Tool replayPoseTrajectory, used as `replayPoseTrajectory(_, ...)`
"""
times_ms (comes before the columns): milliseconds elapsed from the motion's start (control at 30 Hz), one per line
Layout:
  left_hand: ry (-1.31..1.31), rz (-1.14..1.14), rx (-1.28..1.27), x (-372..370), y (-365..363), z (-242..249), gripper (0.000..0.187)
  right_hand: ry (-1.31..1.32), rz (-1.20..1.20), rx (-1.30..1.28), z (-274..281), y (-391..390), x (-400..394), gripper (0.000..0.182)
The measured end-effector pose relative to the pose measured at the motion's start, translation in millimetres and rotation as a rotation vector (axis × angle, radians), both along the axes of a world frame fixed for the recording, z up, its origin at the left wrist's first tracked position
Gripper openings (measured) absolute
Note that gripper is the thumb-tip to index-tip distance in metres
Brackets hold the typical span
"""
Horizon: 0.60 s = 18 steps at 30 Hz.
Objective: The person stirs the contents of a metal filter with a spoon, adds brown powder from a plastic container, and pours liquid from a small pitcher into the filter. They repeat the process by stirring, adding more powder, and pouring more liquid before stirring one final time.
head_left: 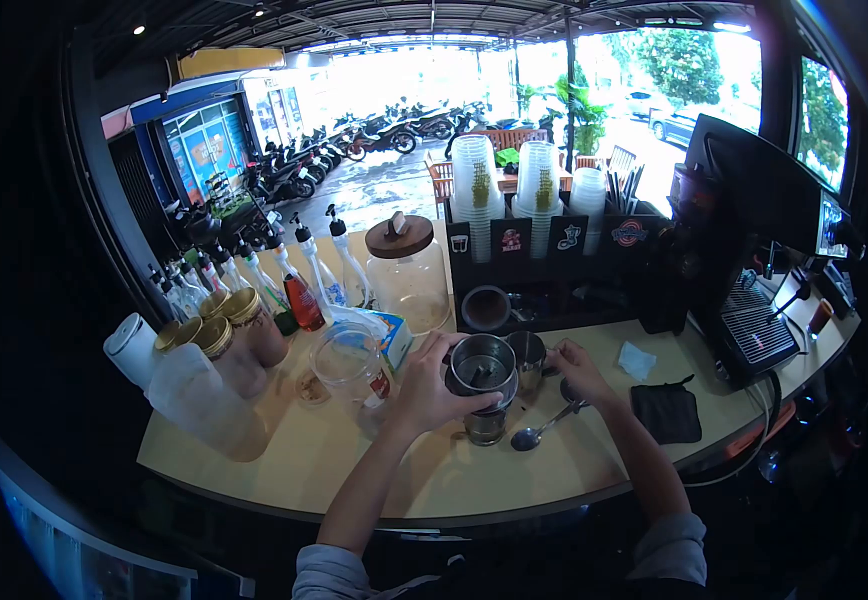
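Note:
My left hand (434, 387) is wrapped round a round metal coffee dripper (484, 368), its thumb along the near side. The dripper sits on top of a small glass (485, 427) on the counter. Just right of it stands a steel pitcher (528, 353). My right hand (578, 371) is closed beside the pitcher, fingertips at its handle side; whether they grip the handle is hard to make out. Below that hand, a metal spoon (527, 439) lies on the counter, next to a small dark round thing (572, 391) partly hidden by the wrist.
Left are a clear jar (349, 365), a tissue box (390, 338), a wooden-lidded jar (409, 275), pump bottles (302, 300) and gold-lidded containers (244, 310). A black organiser (544, 245) holds stacked plastic cups. A dark cloth (666, 412), a crumpled tissue (637, 361) and an espresso machine (754, 320) stand right.

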<state>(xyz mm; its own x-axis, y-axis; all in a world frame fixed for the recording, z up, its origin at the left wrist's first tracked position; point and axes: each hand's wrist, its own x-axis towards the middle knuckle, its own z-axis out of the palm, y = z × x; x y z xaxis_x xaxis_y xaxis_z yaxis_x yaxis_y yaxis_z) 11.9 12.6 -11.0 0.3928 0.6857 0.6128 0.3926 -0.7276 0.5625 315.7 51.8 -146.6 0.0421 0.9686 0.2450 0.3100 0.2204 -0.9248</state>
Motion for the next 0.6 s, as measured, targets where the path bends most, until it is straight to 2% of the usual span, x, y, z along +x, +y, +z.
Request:
replayPoseTrajectory(133,0.032,0.0,0.009,-1.6,2.5,0.5,0.076,0.237,-0.054,0.033,21.7,-8.0,-14.4,0.02)
replayPoseTrajectory(233,0.034,-0.011,0.024,-1.1,4.1,1.2,0.077,0.312,0.0,0.106,46.1,-9.7,-9.6,0.019)
replayPoseTrajectory(400,0.01,-0.028,-0.044,1.5,2.8,5.9,0.077,0.321,0.035,0.246,109.5,-17.1,-7.2,0.017)
replayPoseTrajectory(600,0.042,-0.002,-0.053,4.4,3.1,5.1,0.078,0.237,0.114,0.252,180.5,-40.0,-22.6,0.02)
